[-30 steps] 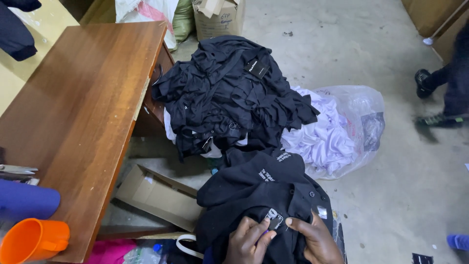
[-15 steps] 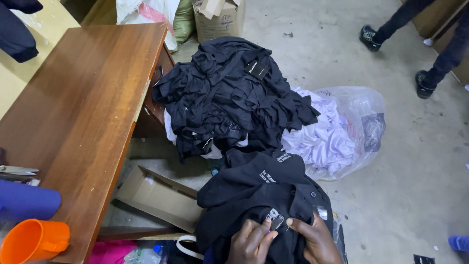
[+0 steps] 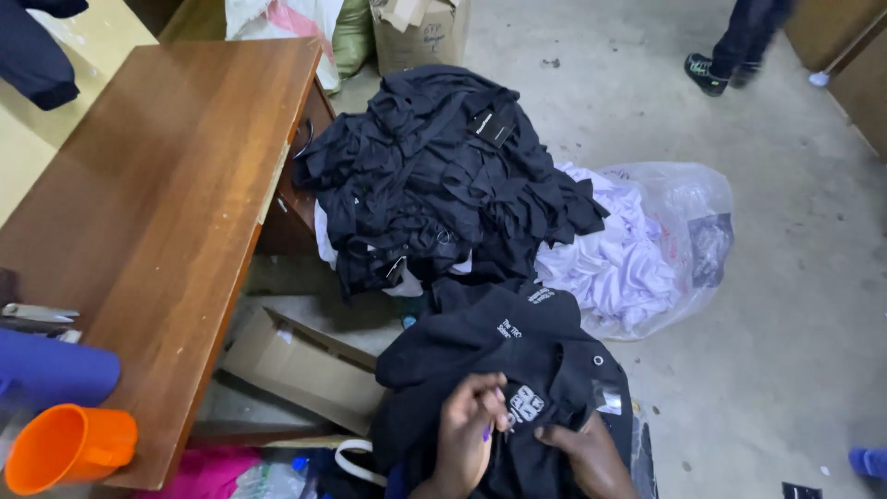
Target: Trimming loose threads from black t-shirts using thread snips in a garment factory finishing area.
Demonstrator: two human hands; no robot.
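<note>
View: one head-worn camera, looking steeply down.
Facing: toward the pile of black garments (image 3: pixel 443 176) on the floor.
Nearness: hands close below the pile; wooden desk (image 3: pixel 157 212) left of it.

My fingers (image 3: pixel 480 420) pinch a small black-and-white label (image 3: pixel 525 404) near me. A black tag (image 3: pixel 491 127) tops the far dark pile. A clear plastic bag (image 3: pixel 688 217) lies right, a brown carton (image 3: pixel 420 32) far off.

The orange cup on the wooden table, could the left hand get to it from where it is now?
Probably yes. The orange cup stands at the wooden table's near corner with its side exposed, and nothing lies between it and the left hand, though that hand is busy on the black garment.
</note>
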